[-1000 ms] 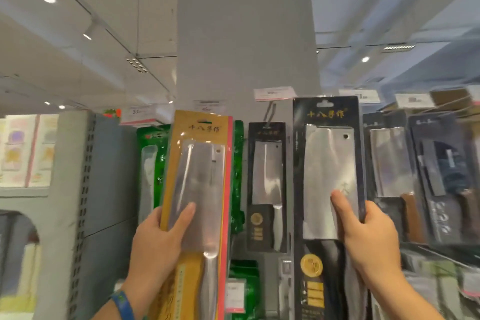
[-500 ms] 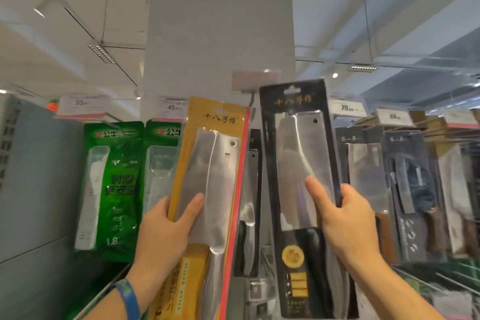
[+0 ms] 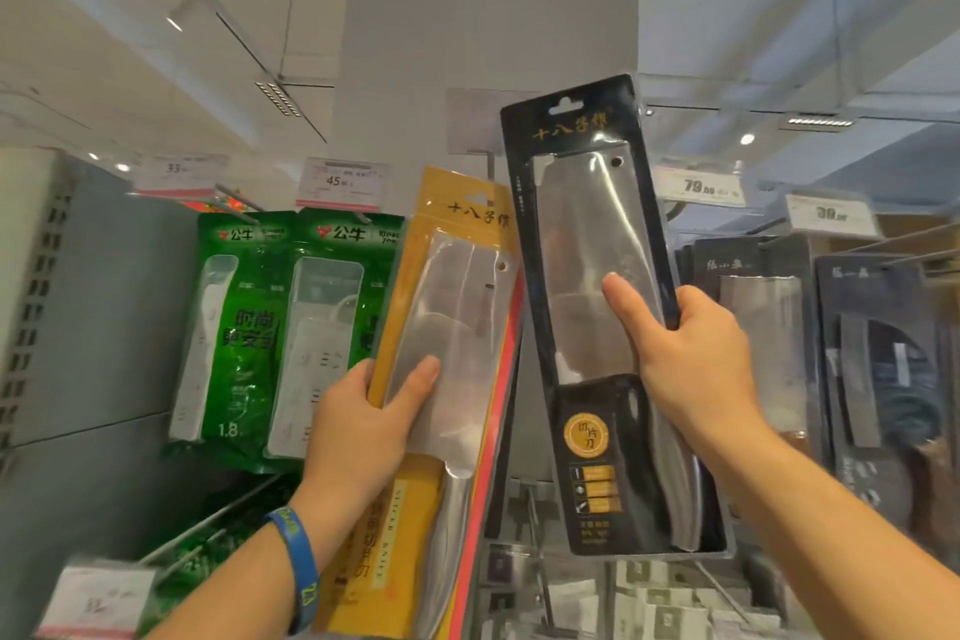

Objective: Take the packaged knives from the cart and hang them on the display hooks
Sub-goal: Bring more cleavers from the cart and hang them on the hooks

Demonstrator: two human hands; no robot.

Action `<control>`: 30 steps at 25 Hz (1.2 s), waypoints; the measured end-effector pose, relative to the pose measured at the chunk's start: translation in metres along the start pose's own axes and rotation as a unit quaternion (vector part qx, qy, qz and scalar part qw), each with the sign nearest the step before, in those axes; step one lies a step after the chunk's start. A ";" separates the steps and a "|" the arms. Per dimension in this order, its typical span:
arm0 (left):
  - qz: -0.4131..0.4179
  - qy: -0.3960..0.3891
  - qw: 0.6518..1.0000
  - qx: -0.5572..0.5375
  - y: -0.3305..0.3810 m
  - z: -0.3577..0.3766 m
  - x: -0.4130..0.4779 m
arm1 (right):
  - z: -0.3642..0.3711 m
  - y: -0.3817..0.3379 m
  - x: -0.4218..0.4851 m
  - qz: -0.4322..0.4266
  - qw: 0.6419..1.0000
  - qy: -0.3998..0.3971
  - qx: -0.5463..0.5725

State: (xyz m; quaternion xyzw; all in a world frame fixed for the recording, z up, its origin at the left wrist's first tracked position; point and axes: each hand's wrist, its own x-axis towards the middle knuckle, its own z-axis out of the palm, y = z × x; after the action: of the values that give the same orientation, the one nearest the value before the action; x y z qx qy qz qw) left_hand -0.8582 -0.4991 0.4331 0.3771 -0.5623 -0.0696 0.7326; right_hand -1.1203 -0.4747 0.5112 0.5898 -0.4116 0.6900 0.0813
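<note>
Packs in green (image 3: 291, 327) hung at the far left. Next, the left hand (image 3: 358, 426) gripped a yellow knife pack (image 3: 447, 327) by its edge. The right hand (image 3: 696, 364) gripped a black knife pack (image 3: 587, 224), held up higher, with dark knife packs (image 3: 872, 353) hanging to its right.

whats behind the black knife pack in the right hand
A pale tag and its hook wire peek out at the black knife pack's upper left, before the grey pillar. The pack, gripped by the right hand, covers the rest of the hook and anything hanging there.
</note>
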 end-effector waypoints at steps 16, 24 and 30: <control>0.020 -0.014 0.999 0.037 -0.006 -0.014 0.008 | 0.003 0.002 0.002 0.019 1.000 0.016 0.014; -0.050 -0.083 0.995 -0.018 0.000 -0.007 0.012 | 0.010 -0.004 -0.006 0.049 0.998 -0.019 -0.019; -0.069 -0.100 0.992 -0.021 0.000 -0.006 0.014 | 0.008 -0.018 -0.009 0.038 0.999 0.015 -0.022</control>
State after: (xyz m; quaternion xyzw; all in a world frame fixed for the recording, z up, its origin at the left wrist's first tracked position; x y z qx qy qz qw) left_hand -0.8477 -0.5035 0.4436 0.3903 -0.6039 -0.1688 0.6742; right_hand -1.1011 -0.4649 0.5111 0.5617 -0.4475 0.6920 0.0736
